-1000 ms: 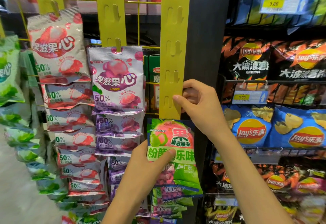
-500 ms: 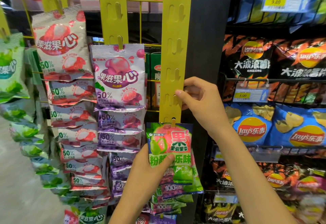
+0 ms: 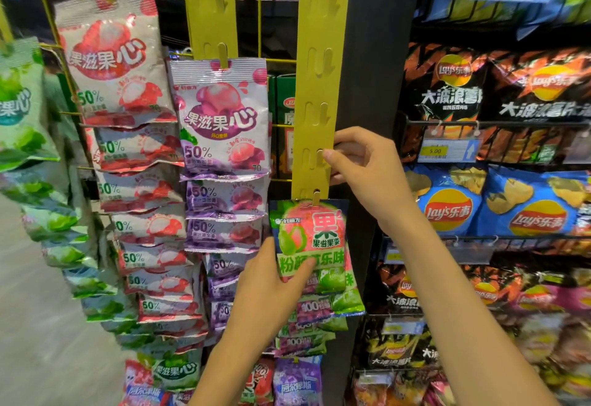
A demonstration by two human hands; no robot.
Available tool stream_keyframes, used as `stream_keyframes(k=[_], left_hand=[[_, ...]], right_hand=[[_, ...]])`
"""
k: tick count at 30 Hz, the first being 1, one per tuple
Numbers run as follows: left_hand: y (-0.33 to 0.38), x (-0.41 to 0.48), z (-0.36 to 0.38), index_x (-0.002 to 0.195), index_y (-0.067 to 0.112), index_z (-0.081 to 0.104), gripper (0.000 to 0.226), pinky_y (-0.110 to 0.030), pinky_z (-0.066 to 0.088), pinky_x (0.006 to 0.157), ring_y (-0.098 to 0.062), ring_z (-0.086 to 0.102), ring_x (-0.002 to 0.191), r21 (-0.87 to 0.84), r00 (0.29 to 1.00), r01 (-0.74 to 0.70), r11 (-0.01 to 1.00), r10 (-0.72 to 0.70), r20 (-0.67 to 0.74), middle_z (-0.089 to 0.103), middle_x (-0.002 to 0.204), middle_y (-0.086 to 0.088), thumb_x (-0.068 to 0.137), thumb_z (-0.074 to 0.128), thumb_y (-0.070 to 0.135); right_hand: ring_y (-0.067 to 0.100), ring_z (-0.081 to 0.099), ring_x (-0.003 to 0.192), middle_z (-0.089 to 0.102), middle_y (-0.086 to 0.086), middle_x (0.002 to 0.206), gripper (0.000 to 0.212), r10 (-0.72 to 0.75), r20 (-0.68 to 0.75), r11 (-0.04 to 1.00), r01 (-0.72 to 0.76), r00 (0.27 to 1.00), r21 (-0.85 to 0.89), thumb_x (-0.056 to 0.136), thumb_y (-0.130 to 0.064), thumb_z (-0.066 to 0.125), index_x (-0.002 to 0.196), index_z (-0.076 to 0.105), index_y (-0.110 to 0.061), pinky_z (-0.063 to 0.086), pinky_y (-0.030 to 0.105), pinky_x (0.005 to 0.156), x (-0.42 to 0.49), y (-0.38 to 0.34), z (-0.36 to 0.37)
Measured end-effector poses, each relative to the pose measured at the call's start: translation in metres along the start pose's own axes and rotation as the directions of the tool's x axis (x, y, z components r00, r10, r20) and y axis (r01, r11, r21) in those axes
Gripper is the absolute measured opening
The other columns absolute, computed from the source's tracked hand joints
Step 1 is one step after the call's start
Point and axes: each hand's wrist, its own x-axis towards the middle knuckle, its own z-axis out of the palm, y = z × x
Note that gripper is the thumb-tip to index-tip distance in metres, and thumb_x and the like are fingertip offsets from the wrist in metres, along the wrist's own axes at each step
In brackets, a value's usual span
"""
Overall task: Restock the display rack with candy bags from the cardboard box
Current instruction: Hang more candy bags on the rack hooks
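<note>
Green-and-pink candy bag is seen at the bottom end of the right-hand yellow strip of the display rack, its top edge caught on the strip's lowest tab. The bag is gripped at its lower left edge by the left hand: thumb laid across the front print, fingers hidden behind the bag. The strip's right edge, just above the bag, is pinched by the right hand; the thumb tip is pressed on the front beside a tab and the fingers are curled behind. Further bags are overlapped below the held one. The middle strip is hung with purple candy bags, and red-and-white bags are hung further left. Chip bags are racked on wire shelves at the right, with a price tag clipped to the shelf's front edge.
</note>
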Motion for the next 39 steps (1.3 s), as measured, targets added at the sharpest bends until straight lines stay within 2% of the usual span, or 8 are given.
stream_keyframes(k=[5,8,10,15,18,21,26,39], left_hand=[[-0.001,-0.009,-0.011,0.131,0.020,0.045,0.050,-0.020,0.034,0.056,-0.008,0.051,0.069,0.097,0.997,-0.065,0.993,0.061,0.035,0.049,0.073,0.015,0.092,0.059,0.048],[-0.008,-0.014,-0.016,0.146,0.020,0.034,0.066,-0.021,0.047,0.074,-0.014,0.060,0.095,0.151,0.995,-0.100,0.983,0.098,0.021,0.062,0.108,0.008,0.092,0.059,0.048],[-0.012,-0.020,-0.016,0.150,0.022,0.029,0.069,-0.026,0.046,0.091,-0.013,0.057,0.114,0.177,0.987,-0.156,0.972,0.159,-0.001,0.051,0.137,0.006,0.093,0.059,0.046],[-0.018,-0.040,-0.011,0.147,0.017,0.036,0.066,-0.025,0.040,0.099,-0.018,0.044,0.129,0.271,0.933,-0.322,0.907,0.353,-0.070,0.036,0.145,-0.001,0.090,0.066,0.030],[-0.013,-0.045,0.000,0.144,0.015,0.040,0.064,-0.031,0.037,0.106,-0.022,0.040,0.133,0.266,0.883,-0.429,0.863,0.463,-0.074,0.037,0.144,-0.008,0.087,0.068,0.025],[0.001,-0.047,0.027,0.140,0.015,0.045,0.061,-0.043,0.041,0.106,-0.029,0.043,0.130,0.286,0.833,-0.540,0.792,0.550,0.050,0.041,0.142,-0.009,0.086,0.068,0.027],[0.019,-0.059,0.102,0.138,0.017,0.048,0.057,-0.047,0.044,0.100,-0.030,0.048,0.125,0.361,0.741,-0.671,0.648,0.593,0.314,0.046,0.138,-0.006,0.087,0.065,0.036],[0.015,-0.140,0.292,0.146,0.022,0.034,0.067,-0.048,0.035,0.107,-0.033,0.040,0.131,0.356,0.537,-0.819,0.450,0.383,0.751,0.040,0.145,-0.010,0.091,0.050,0.054]], right_hand=[[0.022,0.070,0.093,0.072,0.007,0.096,0.020,0.036,-0.101,0.996,-0.045,0.994,-0.079,0.090,-0.010,0.067,0.107,0.066,-0.020,0.060,0.038,0.078,-0.026,0.006,-0.002],[0.012,0.066,0.101,0.069,0.000,0.105,0.027,0.049,-0.152,0.983,-0.075,0.987,-0.166,0.090,-0.007,0.067,0.115,0.064,-0.018,0.054,0.026,0.087,-0.051,0.007,-0.002],[0.009,0.061,0.109,0.066,-0.003,0.113,0.031,0.043,-0.187,0.960,-0.092,0.981,-0.265,0.091,-0.010,0.067,0.120,0.062,-0.019,0.052,0.028,0.095,-0.070,0.009,-0.005],[0.008,0.050,0.125,0.055,-0.006,0.131,0.042,0.134,-0.160,0.854,-0.196,0.978,-0.481,0.093,-0.017,0.066,0.132,0.052,-0.023,0.043,0.034,0.107,-0.127,0.015,-0.026],[0.009,0.040,0.134,0.044,-0.007,0.143,0.054,0.246,-0.125,0.754,-0.271,0.961,-0.598,0.094,-0.024,0.065,0.143,0.041,-0.025,0.034,0.024,0.106,-0.164,0.020,-0.049],[0.012,0.033,0.137,0.036,-0.006,0.148,0.062,0.326,-0.122,0.616,-0.308,0.938,-0.724,0.094,-0.029,0.065,0.148,0.034,-0.026,0.028,0.021,0.102,-0.199,0.031,-0.074],[0.021,0.040,0.134,0.032,0.000,0.150,0.074,0.504,-0.147,0.417,-0.388,0.851,-0.822,0.090,-0.037,0.067,0.152,0.027,-0.025,0.037,0.036,0.110,-0.251,0.049,-0.116],[0.033,0.025,0.144,0.023,0.011,0.159,0.080,0.732,-0.269,0.124,-0.512,0.626,-0.850,0.090,-0.041,0.064,0.154,0.021,-0.021,0.030,0.045,0.116,-0.395,0.108,-0.224]])
